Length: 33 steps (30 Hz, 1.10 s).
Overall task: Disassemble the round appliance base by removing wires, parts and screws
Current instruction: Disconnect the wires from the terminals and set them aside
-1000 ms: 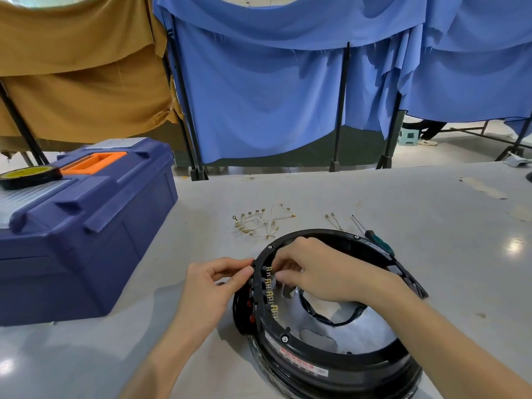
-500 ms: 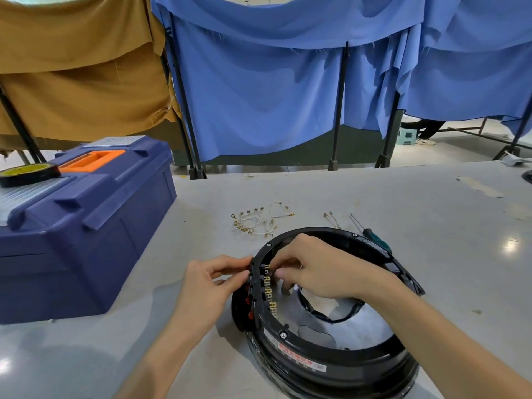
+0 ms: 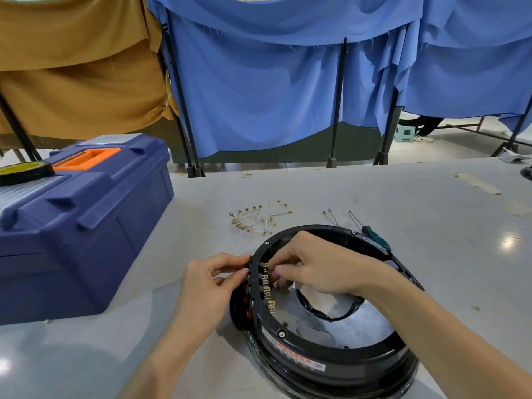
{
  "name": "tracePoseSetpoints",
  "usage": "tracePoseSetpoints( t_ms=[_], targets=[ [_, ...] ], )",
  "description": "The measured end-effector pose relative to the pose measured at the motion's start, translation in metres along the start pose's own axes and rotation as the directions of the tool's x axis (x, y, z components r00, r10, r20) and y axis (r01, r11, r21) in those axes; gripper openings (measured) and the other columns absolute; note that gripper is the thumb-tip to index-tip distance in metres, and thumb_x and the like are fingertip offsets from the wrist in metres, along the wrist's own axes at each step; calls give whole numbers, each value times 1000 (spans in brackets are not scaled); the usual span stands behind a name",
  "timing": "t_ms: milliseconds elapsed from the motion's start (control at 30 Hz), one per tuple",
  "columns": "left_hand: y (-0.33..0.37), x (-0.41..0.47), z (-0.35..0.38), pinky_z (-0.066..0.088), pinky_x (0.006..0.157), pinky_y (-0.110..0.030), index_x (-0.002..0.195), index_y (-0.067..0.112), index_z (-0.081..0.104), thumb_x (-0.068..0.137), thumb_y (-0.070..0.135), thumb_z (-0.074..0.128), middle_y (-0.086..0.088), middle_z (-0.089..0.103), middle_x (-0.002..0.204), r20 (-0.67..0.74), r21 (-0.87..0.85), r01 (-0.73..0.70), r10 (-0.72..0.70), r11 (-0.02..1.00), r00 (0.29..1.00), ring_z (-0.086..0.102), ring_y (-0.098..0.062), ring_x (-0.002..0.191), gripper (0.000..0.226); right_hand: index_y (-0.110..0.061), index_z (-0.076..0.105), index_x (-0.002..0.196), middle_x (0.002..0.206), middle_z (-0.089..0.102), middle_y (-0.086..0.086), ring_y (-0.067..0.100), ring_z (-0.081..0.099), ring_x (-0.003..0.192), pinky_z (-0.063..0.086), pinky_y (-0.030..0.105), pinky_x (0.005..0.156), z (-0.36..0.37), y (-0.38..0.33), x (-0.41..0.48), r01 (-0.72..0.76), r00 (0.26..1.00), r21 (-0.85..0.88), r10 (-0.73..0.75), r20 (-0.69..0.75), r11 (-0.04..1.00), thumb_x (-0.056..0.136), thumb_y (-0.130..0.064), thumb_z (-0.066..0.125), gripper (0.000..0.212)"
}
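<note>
A round black appliance base lies open side up on the grey table, with a metal plate inside. A row of brass terminals lines its left inner wall. My left hand pinches the black switch block on the outside of the left rim. My right hand reaches inside the rim, its fingertips curled on the upper brass terminals. A bundle of removed white wires with brass ends lies on the table behind the base.
A closed blue toolbox with an orange handle stands at the left, a tape roll on its lid. A green-handled screwdriver and two loose wires lie behind the base. Blue and tan cloth screens hang beyond the table.
Both hands stay at the left rim; the right fingers have shifted slightly on the terminals. The view has dipped a little.
</note>
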<state>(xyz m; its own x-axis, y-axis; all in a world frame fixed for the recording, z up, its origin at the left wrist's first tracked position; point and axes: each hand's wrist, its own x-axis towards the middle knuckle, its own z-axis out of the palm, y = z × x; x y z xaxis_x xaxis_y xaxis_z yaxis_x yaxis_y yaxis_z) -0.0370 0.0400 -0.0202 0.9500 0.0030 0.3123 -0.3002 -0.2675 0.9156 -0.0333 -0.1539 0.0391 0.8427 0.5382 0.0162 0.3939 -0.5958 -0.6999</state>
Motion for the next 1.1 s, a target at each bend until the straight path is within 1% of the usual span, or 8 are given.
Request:
tracePoseSetpoints(
  t_ms=[133,233,433,733,800,900,1000,1100],
  targets=[
    [1,-1,0,53,72,-13,85,23,76,80,-8,70,13,76,87,-1,10,3,-3,1000,1000,70,1,82,32,5,71,97,91,71,16,21,67,86,54,19,72,1,1,0,-4,1000,7,4,-1,1000,95,-2,47,25],
    [1,-1,0,53,71,-12,85,23,76,80,-9,70,13,76,86,-3,8,0,0,1000,1000,70,1,82,33,10,67,97,92,68,23,33,62,89,52,33,77,2,3,0,-6,1000,23,6,-8,1000,95,-2,46,24],
    [3,-1,1,53,70,-13,83,27,75,80,-8,70,16,75,86,-3,30,-2,2,1000,1000,69,1,81,36,15,63,95,91,62,31,45,55,89,49,53,82,2,2,1,8,1000,-20,-8,9,1000,95,-4,46,25],
    [3,-2,3,53,70,-12,85,23,76,80,-10,70,11,76,84,-32,34,0,1,999,999,70,0,79,34,20,57,94,87,57,35,46,52,82,46,54,79,2,6,2,5,1000,-72,-4,13,997,95,-4,45,27],
    [4,-1,3,53,70,-11,85,22,76,80,-10,70,11,76,84,-33,35,3,-1,999,999,70,0,79,33,12,65,91,85,63,28,42,57,82,50,51,80,5,5,4,-3,1000,-77,1,-28,997,95,-7,49,25],
    [6,-1,2,53,70,-11,84,22,76,79,-9,71,13,76,82,-27,22,7,-6,1000,1000,70,1,77,32,-3,72,91,82,72,9,23,67,78,55,40,80,12,4,9,-38,994,-95,28,-108,995,94,-14,58,18],
    [6,-2,0,52,68,-11,84,24,76,78,-9,72,13,76,80,-20,28,4,-4,1000,1000,70,0,74,33,-3,69,95,85,71,11,25,65,78,54,40,78,16,1,14,-65,994,-202,45,-104,977,94,-16,58,17],
    [5,-1,-1,52,67,-10,83,27,76,78,-9,72,13,76,79,-20,36,7,-6,999,1000,70,-1,72,36,2,63,87,82,65,16,32,60,77,50,42,71,19,-1,18,-59,995,-341,30,-92,938,94,-16,56,21]
  ],
)
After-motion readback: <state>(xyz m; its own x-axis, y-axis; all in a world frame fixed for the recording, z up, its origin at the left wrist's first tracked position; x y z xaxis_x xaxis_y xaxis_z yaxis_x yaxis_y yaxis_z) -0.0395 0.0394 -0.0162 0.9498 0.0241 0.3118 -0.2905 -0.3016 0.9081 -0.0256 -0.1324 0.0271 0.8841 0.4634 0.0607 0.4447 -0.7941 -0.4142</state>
